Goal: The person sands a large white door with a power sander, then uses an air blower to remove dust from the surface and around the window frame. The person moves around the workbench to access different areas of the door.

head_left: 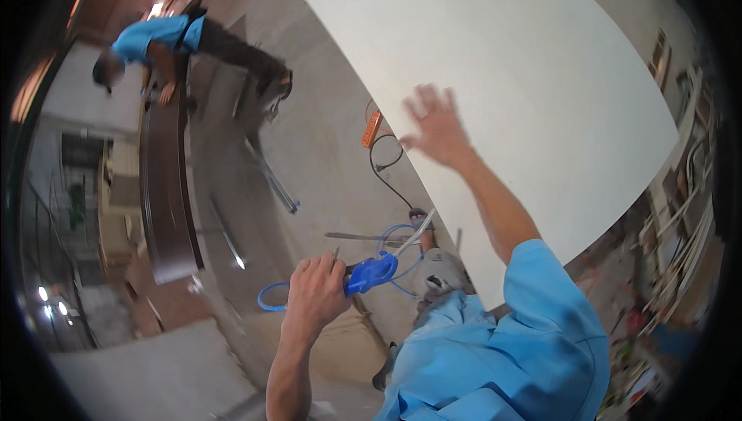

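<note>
My left hand (315, 291) is closed around the handle of a blue air blow gun (372, 273). Its long, thin pale tube points up and to the right. A blue hose (272, 297) loops beside that hand and shows again beyond the gun. My right hand (437, 129), fingers spread, is over the left edge of a large white board (533, 88). Whether the palm touches the board cannot be made out. The board fills the upper right and comes close to my body.
An orange power strip (372, 129) and its black cable (384, 181) lie on the floor left of the board. Metal bars (272, 175) lie farther left. Another person (166, 38) bends over a long brown panel (164, 189). Scrap strips (680, 228) are heaped at the right.
</note>
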Tool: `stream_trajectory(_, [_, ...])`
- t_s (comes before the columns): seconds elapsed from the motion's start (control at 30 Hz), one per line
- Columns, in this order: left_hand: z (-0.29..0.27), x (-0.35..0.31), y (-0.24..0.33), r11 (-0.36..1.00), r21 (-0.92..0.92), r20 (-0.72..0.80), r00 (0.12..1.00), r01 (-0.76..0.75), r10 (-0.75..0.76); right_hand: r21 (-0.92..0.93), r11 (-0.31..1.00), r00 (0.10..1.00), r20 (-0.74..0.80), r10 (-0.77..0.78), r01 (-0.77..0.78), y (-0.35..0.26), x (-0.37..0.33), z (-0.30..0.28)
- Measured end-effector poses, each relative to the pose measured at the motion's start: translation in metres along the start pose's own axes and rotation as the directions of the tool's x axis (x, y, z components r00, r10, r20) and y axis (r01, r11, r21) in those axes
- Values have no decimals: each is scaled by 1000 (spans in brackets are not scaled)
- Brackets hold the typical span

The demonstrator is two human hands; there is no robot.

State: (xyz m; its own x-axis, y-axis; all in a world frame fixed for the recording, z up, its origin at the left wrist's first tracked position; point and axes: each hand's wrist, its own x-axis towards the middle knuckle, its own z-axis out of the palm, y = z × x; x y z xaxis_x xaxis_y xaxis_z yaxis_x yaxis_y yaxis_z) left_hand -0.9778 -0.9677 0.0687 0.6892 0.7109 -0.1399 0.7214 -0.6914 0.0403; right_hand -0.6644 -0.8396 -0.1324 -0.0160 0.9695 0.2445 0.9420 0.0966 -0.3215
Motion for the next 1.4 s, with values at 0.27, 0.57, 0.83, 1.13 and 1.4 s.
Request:
stream_trajectory(0.27, [-13, 111, -131, 983, -59, -39, 984, -177, 175, 171, 967, 978, -60, 200, -188, 10, -24, -6])
stream_trajectory(0.57, [-30, 175, -264, 976, -116, -80, 981, -186, 178, -317, 423, 495, -195, 847, -849, 79, 82, 14])
stream_trajectory(0.83, [-27, 304, -425, 889, -70, -63, 892, -452, 448, 315, 939, 956, -207, 210, -138, -101, 326, 138])
stream_trajectory(1.13, [-81, 391, -580, 873, -50, 10, 873, -486, 487, -113, 54, 109, -578, 809, -992, 22, 253, 97])
stream_trajectory(1.4, [-136, 531, -616, 690, 107, 111, 698, -716, 707, 242, 891, 813, -367, 451, -385, -81, 529, 212])
